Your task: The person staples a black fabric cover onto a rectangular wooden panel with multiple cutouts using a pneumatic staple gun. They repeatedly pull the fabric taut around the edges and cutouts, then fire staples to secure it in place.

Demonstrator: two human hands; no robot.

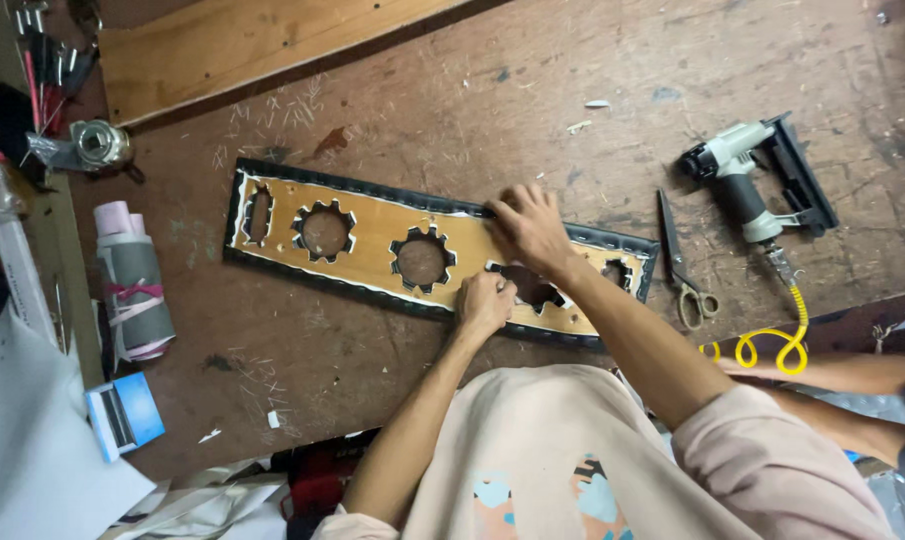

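A long wooden panel (pixel 372 225) with round cut-outs lies face down on the brown workbench, black covering folded over its edges. My left hand (pixel 484 303) presses with curled fingers on the panel's near edge beside a cut-out. My right hand (pixel 528 228) lies flat across the panel, fingers reaching its far edge. Neither hand holds a tool.
A pneumatic stapler (pixel 752 175) with a yellow coiled hose (pixel 772 345) and scissors (pixel 677 265) lie to the right. Rolls of fabric (pixel 134 290), a small blue box (pixel 124 415) and a metal fitting (pixel 97 143) sit at left. A wooden board (pixel 242 40) lies at the back.
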